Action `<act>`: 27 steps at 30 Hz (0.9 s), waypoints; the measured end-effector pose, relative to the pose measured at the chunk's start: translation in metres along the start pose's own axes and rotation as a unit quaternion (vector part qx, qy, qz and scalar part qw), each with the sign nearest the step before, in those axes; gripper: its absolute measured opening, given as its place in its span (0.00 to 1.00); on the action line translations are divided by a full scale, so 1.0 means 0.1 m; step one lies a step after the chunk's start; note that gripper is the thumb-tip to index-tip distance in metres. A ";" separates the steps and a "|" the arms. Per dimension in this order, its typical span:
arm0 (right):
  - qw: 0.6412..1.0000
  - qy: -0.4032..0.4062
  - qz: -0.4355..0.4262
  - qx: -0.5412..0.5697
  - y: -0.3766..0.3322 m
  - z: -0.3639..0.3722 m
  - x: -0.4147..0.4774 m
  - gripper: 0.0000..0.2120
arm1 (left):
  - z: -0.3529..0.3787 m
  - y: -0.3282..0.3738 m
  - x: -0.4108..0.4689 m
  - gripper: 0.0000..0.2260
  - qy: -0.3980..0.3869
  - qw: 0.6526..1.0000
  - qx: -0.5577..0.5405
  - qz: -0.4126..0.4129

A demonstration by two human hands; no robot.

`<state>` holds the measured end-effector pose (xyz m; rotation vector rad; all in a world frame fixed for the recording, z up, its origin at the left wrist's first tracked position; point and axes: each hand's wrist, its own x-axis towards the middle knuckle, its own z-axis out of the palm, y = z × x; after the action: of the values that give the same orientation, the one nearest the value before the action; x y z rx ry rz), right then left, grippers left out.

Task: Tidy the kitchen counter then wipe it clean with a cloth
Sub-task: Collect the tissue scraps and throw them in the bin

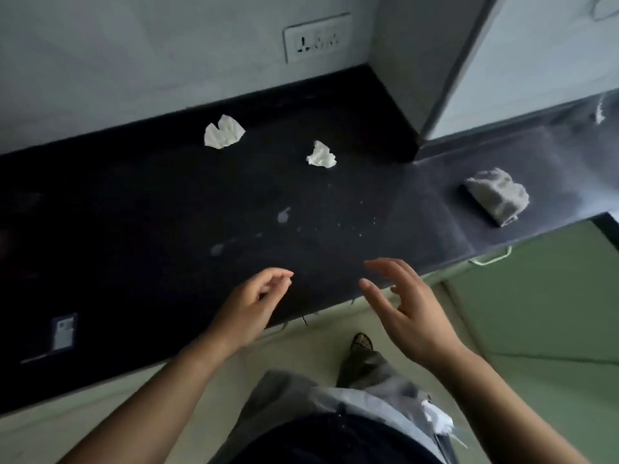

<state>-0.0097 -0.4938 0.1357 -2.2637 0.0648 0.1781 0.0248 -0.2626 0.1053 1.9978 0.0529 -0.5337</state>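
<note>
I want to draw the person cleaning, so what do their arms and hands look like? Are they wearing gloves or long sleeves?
No gloves and no sleeves in view. The left hand and right hand are bare, and so are the left forearm and right forearm, right to the picture's edge. No watch, bracelet or ring shows. Below are light grey trousers.

A: What's filling the top of the frame?
B: A grey wall [134, 61] is carrying a white socket plate [316, 38], upper centre.
A: Lower right?
B: A green cabinet door [536, 313] is sitting in dim light, its handle [492, 257] possibly metal.
</note>
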 end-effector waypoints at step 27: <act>0.943 -0.083 0.019 -0.323 0.10 0.91 3.67 0.23 | -1.65 -1.01 2.52 0.24 0.182 0.873 0.450 -0.055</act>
<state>0.3425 -0.4257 0.0157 -2.8916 -0.0491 0.4654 0.2822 -0.1204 -0.0154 3.0135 0.1764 -0.2427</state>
